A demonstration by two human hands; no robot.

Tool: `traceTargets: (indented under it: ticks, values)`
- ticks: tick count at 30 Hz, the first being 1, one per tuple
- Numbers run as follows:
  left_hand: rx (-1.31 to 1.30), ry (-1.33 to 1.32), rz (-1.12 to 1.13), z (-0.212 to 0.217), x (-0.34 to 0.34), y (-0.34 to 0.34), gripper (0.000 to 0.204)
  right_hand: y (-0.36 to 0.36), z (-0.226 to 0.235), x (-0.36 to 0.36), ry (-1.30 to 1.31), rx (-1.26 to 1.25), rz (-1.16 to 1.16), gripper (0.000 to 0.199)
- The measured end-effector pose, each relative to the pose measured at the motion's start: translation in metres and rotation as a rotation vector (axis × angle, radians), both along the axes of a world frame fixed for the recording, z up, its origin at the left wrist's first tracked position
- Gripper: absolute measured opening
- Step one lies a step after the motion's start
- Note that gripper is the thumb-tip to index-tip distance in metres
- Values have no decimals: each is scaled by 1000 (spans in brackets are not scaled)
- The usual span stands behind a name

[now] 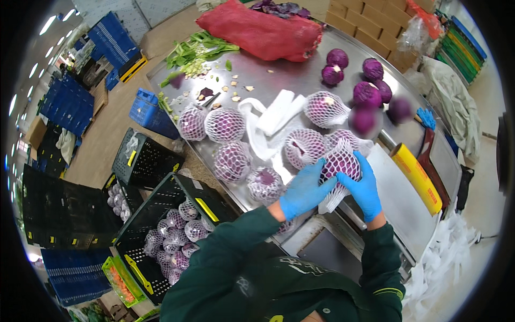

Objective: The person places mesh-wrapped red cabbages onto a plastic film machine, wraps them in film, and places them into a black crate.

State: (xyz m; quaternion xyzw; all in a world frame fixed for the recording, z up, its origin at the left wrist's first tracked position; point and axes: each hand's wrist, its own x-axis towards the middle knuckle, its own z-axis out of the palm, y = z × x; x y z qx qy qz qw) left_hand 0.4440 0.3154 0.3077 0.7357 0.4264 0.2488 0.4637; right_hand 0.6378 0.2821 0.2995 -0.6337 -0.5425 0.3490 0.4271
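Between my two blue-gloved hands is a red cabbage point(341, 162) in a white foam net sleeve, whose loose end hangs down toward me. My left hand point(307, 192) grips it from the left, and my right hand point(363, 187) closes round its right side with the thumb across the front. Several other netted cabbages point(225, 125) sit on the steel table point(279, 80), to the left of and beyond my hands. Flat white foam sleeves point(276, 114) lie among them. Bare red cabbages point(367, 95) are grouped farther off to the right.
A red mesh sack point(263, 32) and trimmed green leaves point(201, 51) lie at the table's far side. To the right is a yellow roll point(417, 178) beside a pale flat plate point(389, 185). A dark crate point(129, 228) of wrapped cabbages stands at lower left.
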Motion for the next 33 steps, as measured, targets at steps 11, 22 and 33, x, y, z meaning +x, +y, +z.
traceTargets:
  ticks: [11,22,33]
  values:
    - [157,-305,-360,31,149,-84,65,-134,49,140,241,116,-365,69]
    - [69,-137,-386,-20,164,-95,52,-250,45,191,-434,-224,-557,69]
    - [438,251,-361,-55,180,-118,15,-310,-42,171,-393,-31,-360,43]
